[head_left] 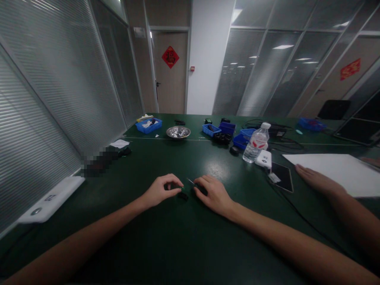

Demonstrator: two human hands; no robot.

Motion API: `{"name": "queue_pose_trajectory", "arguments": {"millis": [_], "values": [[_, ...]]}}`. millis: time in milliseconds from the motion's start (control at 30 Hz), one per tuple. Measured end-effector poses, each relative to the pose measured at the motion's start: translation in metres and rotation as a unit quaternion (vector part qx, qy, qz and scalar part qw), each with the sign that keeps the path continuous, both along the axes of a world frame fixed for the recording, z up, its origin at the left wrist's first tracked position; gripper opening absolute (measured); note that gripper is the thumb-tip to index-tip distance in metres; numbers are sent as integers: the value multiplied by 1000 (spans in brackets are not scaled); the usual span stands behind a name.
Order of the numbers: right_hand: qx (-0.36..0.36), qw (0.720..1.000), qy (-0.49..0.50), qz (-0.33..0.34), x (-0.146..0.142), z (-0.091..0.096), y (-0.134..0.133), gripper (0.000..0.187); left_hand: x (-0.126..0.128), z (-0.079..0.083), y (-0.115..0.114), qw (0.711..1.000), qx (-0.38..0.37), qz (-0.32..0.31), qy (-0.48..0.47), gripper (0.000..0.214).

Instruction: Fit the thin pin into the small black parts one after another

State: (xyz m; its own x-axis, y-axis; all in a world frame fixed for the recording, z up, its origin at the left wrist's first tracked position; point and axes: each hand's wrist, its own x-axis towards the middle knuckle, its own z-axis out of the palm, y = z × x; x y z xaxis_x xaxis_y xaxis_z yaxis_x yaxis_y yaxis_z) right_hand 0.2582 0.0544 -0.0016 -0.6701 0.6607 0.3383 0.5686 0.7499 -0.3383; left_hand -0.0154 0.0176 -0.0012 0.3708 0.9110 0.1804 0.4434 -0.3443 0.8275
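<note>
My left hand (pixel 164 189) is closed in a pinch, with a tiny green piece (pixel 182 188) at its fingertips; its kind is too small to make out. Just below those fingertips a small black part (pixel 183 196) lies on the dark green table (pixel 190 237). To the right, my right hand (pixel 212 194) rests on the table with its fingers curled around a slim tool. The tool's thin metal shaft (pixel 190 181) points up and left, toward the left hand. Its dark handle is mostly hidden by the fingers.
Another person's hand (pixel 320 180) lies by a white sheet (pixel 332 170) at right. Nearby are a water bottle (pixel 257 143), a black tablet-like device (pixel 282 176) and cables. Farther back stand a metal bowl (pixel 178 136) and blue trays (pixel 149 129). A white device (pixel 52 200) lies left.
</note>
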Motion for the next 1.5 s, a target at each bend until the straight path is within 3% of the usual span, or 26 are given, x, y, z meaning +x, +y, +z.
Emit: {"name": "queue_pose_trajectory", "arguments": {"millis": [233, 533, 700, 900, 1033, 1233, 1500], "values": [[-6, 1000, -2, 1, 0, 3, -1, 19, 3, 4, -5, 997, -14, -60, 40, 23], [-1, 1000, -5, -3, 0, 4, -1, 19, 4, 7, -6, 997, -25, -46, 57, 24], [-6, 1000, -12, -3, 0, 4, -1, 19, -9, 2, 5, 997, -12, -7, 75, 26], [-2, 1000, -8, 0, 1, 3, 0, 20, -49, -1, 31, 989, -37, 87, 115, 37], [-3, 1000, -5, 2, 2, 1, 1, 21, -85, -3, 48, 977, -11, 166, 135, 38], [-7, 1000, -5, 6, 3, 3, 0, 20, -148, -15, 68, 918, 8, 347, 190, 38], [-7, 1000, -6, 6, 2, 3, 0, 20, -217, -23, 68, 847, 6, 497, 191, 36]]}}
